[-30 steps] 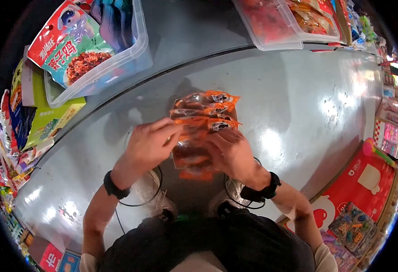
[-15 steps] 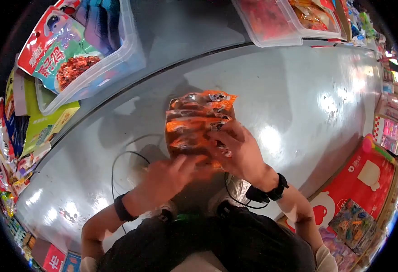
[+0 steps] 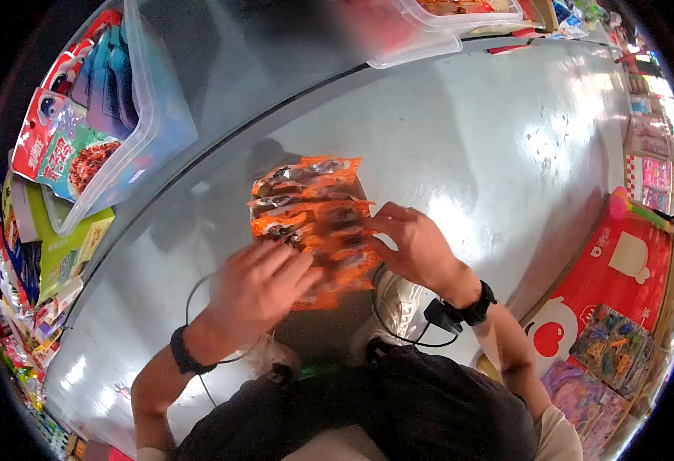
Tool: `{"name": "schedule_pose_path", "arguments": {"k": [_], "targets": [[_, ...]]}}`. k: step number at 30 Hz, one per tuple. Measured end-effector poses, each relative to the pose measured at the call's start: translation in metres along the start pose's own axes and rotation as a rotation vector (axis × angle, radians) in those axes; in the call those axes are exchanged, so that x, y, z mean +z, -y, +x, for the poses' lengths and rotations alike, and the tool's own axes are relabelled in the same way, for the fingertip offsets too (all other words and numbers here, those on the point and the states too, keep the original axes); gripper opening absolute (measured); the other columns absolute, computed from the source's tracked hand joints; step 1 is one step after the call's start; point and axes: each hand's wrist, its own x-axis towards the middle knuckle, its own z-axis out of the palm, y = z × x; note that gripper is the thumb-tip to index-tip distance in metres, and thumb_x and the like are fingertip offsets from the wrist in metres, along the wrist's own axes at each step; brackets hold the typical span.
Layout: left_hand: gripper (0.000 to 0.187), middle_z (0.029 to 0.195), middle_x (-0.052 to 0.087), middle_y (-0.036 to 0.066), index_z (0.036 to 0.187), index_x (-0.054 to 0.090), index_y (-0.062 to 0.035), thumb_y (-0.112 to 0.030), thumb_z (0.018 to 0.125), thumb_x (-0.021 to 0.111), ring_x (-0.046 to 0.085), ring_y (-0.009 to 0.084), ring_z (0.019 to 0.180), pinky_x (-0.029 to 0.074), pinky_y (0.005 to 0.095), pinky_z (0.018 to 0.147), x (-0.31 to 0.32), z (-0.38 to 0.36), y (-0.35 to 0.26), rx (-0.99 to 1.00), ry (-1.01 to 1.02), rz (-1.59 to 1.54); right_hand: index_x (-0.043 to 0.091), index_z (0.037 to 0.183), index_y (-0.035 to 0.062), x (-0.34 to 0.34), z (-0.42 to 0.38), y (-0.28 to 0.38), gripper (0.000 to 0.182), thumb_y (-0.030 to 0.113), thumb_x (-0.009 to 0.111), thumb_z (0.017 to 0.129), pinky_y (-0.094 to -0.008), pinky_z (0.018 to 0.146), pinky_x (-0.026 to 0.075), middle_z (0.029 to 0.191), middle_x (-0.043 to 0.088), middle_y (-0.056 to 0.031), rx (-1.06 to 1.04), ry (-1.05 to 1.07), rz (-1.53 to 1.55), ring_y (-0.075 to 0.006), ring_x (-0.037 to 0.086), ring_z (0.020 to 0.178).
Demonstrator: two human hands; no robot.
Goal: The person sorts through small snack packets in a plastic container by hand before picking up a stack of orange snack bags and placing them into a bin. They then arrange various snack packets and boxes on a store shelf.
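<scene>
Several shiny orange snack packets [image 3: 310, 211] lie in an overlapping row in front of me, above the floor and between my feet. What bears them is mostly covered. My left hand [image 3: 260, 288] lies over the near left part of the row, slightly blurred, its fingers bent together against a packet. At the right end of the row, my right hand [image 3: 414, 242] pinches a packet's edge between thumb and fingertips. Dark bands circle both wrists.
A clear plastic bin [image 3: 149, 134] of snack bags stands at upper left, another clear bin [image 3: 421, 54] at the top. Red printed boxes [image 3: 621, 261] line the right side. A black cable [image 3: 189, 296] loops near my feet on the grey floor [image 3: 498, 146].
The view has shifted, so the bins and packets appear further left. My left hand has moved onto the left part of the row; my right hand stays at the right ends.
</scene>
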Motion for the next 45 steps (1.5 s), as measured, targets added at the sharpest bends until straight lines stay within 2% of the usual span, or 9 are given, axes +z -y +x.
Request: {"name": "schedule_pose_path", "arguments": {"k": [5, 12, 17, 19, 24, 29, 40, 43, 45], "targets": [[0.019, 0.104, 0.066, 0.010, 0.102, 0.068, -0.0027, -0.015, 0.088, 0.070, 0.062, 0.0280, 0.101, 0.050, 0.0399, 0.088, 0.021, 0.030, 0.006, 0.040, -0.106, -0.030, 0.070, 0.107, 0.0076, 0.017, -0.002, 0.006, 0.028, 0.008, 0.066, 0.079, -0.0435, 0.084, 0.053, 0.104, 0.066, -0.0116, -0.184, -0.025, -0.053, -0.0325, 0.064, 0.096], [0.028, 0.115, 0.063, 0.011, 0.114, 0.065, -0.0021, -0.017, 0.090, 0.067, 0.060, 0.0305, 0.109, 0.047, 0.0455, 0.095, 0.039, 0.045, 0.011, 0.082, -0.017, 0.071, 0.068, 0.110, 0.0058, 0.020, 0.012, -0.002, 0.029, 0.010, 0.070, 0.082, -0.0412, 0.077, 0.055, 0.104, 0.065, -0.0131, -0.215, -0.145, 0.032, -0.0334, 0.066, 0.085], [0.025, 0.117, 0.063, 0.011, 0.108, 0.067, -0.0018, -0.019, 0.089, 0.069, 0.062, 0.0310, 0.108, 0.047, 0.0455, 0.094, 0.043, 0.048, 0.011, 0.002, -0.140, 0.066, 0.071, 0.105, 0.0045, 0.006, 0.012, 0.013, 0.023, 0.015, 0.074, 0.085, -0.0394, 0.065, 0.055, 0.102, 0.066, -0.0126, 0.201, -0.389, 0.245, -0.0279, 0.066, 0.073], [0.023, 0.116, 0.063, 0.011, 0.106, 0.067, -0.0023, -0.018, 0.089, 0.069, 0.062, 0.0310, 0.106, 0.047, 0.0447, 0.094, 0.045, 0.049, 0.010, 0.009, -0.122, 0.070, 0.071, 0.106, 0.0050, 0.010, 0.015, 0.004, 0.021, 0.012, 0.072, 0.086, -0.0407, 0.069, 0.055, 0.104, 0.065, -0.0131, 0.252, -0.316, 0.227, -0.0308, 0.067, 0.078], [0.021, 0.112, 0.065, 0.010, 0.104, 0.068, -0.0037, -0.016, 0.087, 0.070, 0.063, 0.0308, 0.101, 0.048, 0.0427, 0.093, 0.040, 0.053, 0.006, 0.026, -0.071, -0.060, 0.069, 0.113, 0.0072, 0.016, 0.027, -0.005, 0.028, 0.008, 0.065, 0.085, -0.0435, 0.077, 0.055, 0.112, 0.064, -0.0134, 0.122, -0.136, 0.161, -0.0370, 0.066, 0.088], [0.019, 0.108, 0.065, 0.008, 0.105, 0.067, -0.0040, -0.013, 0.088, 0.069, 0.061, 0.0271, 0.101, 0.048, 0.0415, 0.090, 0.021, 0.064, 0.015, 0.084, -0.303, 0.184, 0.070, 0.111, 0.0085, 0.019, 0.028, -0.014, 0.033, 0.005, 0.064, 0.079, -0.0440, 0.079, 0.055, 0.112, 0.064, -0.0125, -0.018, -0.100, 0.103, -0.0369, 0.066, 0.090], [0.019, 0.102, 0.064, 0.007, 0.102, 0.067, -0.0038, -0.019, 0.091, 0.066, 0.055, 0.0243, 0.101, 0.043, 0.0410, 0.089, 0.028, 0.098, 0.019, 0.022, -0.053, 0.492, 0.072, 0.106, 0.0089, 0.021, 0.010, -0.015, 0.030, 0.003, 0.066, 0.077, -0.0414, 0.077, 0.056, 0.121, 0.062, -0.0095, -0.036, -0.115, 0.148, -0.0333, 0.066, 0.095], [0.016, 0.097, 0.064, 0.007, 0.100, 0.067, -0.0044, -0.018, 0.091, 0.066, 0.056, 0.0264, 0.097, 0.044, 0.0410, 0.088, 0.030, 0.095, 0.026, 0.028, -0.123, 0.397, 0.074, 0.099, 0.0054, 0.008, 0.020, -0.005, 0.024, 0.006, 0.067, 0.076, -0.0411, 0.089, 0.053, 0.129, 0.059, -0.0099, -0.067, -0.179, 0.119, -0.0298, 0.060, 0.111], [0.013, 0.092, 0.065, 0.009, 0.098, 0.067, -0.0046, -0.016, 0.091, 0.065, 0.057, 0.0293, 0.091, 0.046, 0.0413, 0.085, 0.026, 0.093, 0.028, -0.029, -0.150, 0.320, 0.075, 0.093, 0.0036, 0.002, 0.027, -0.006, 0.021, 0.011, 0.067, 0.075, -0.0433, 0.102, 0.044, 0.133, 0.055, -0.0101, -0.262, -0.187, -0.135, -0.0278, 0.050, 0.125]]}}
